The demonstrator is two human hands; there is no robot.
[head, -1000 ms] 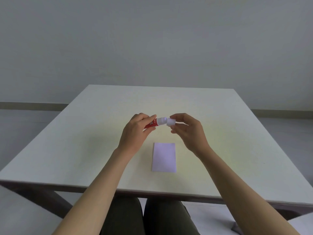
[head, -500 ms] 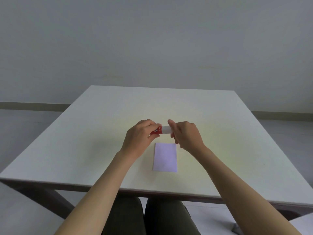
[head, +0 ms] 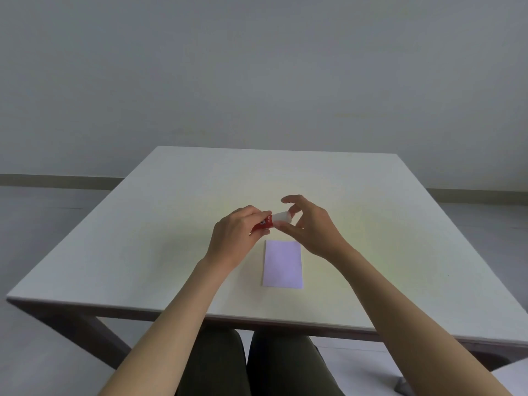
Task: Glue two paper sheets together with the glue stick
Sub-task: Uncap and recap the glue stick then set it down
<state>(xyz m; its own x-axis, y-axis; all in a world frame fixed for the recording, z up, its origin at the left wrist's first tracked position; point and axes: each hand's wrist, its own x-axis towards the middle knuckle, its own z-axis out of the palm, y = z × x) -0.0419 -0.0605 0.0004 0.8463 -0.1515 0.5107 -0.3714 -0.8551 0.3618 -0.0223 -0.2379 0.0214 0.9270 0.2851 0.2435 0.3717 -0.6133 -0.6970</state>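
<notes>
A red glue stick (head: 266,223) with a white cap (head: 281,217) is held level above the table. My left hand (head: 238,237) grips its red body. My right hand (head: 310,227) pinches the white cap between thumb and middle finger, with the index finger lifted off and spread. The cap sits on the tube. Just below both hands a small pale lilac paper (head: 283,262) lies flat on the table; it looks like a single rectangle, and I cannot tell whether a second sheet lies under it.
The white square table (head: 143,252) has its near edge just above my dark-trousered legs (head: 257,367). A grey wall and floor lie behind. Something pale shows at the bottom right corner (head: 511,378).
Both hands dropped slightly toward the paper. The cap went from partly pulled off to seated on the tube. My right hand's fingers have since loosened and spread, the index finger lifting away.
</notes>
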